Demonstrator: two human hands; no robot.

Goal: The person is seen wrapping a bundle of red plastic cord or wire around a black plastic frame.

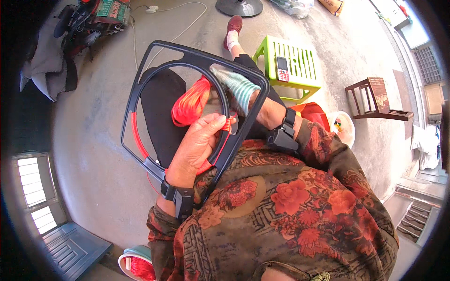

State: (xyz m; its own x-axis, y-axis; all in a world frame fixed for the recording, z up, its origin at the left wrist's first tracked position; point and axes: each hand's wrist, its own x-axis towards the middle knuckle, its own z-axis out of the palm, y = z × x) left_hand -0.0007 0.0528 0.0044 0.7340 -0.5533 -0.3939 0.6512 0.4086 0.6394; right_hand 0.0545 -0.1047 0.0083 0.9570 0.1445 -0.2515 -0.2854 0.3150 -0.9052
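In the head view, our left hand [198, 143] pinches red cord [227, 124] on the black frame [211, 57] — probably to keep its wraps tight. The red bundle [192, 102] shows through the ring [226, 99]; whether our gloved right hand [240, 90] grips it, we cannot tell.

A phone [282, 69] lies on the stool [304, 65] ahead and right of the frame [236, 139], with a second stool [378, 93] farther right.
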